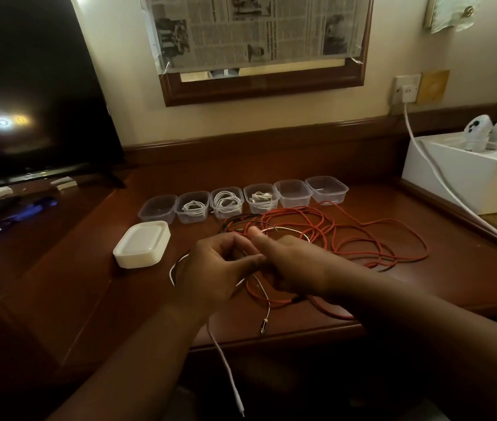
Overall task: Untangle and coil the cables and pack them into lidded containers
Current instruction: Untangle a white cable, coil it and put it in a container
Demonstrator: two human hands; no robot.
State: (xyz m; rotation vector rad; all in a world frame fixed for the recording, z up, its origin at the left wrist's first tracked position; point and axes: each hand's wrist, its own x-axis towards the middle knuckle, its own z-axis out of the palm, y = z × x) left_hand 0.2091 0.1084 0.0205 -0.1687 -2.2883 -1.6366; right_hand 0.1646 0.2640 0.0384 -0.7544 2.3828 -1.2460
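A thin white cable hangs off the near edge of the glossy wooden desk, its plug end dangling below. Just above, both hands meet over the desk. The left hand curls its fingers and thumb around a loop of the white cable, which arcs out past its left side. The right hand is beside it, fingers curled toward the left hand's thumb; whether it pinches the cable I cannot tell. A short lead with a metal plug lies beneath the hands.

Beyond the right hand sprawls a loose tangle of red cable, matte and cord-like, mixed with a dark strand. To the left sits a stack of white rounded-rectangle lids.

Farther back runs a row of six clear plastic tubs; three middle ones hold coiled white cables. A white box stands far right, a black screen far left.
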